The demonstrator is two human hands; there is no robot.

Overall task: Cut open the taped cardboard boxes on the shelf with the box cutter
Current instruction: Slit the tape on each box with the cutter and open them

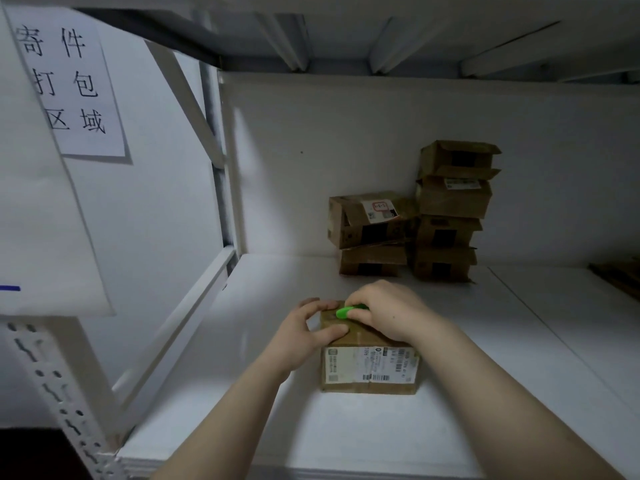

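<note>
mid-cut on the near box (369, 362), front of the shelf (519, 358). left hand (298, 336) grips its left top edge, steadying. right hand (388, 315) curled round the green box cutter (348, 311) at the far end of the top seam; blade hidden, probably in the tape. next: draw it toward me, shallow. stacked boxes (446, 216) behind look already opened.

Green box cutter (347, 311) sits atop a labelled brown cardboard box (370, 370) on the white shelf (242, 393).
</note>
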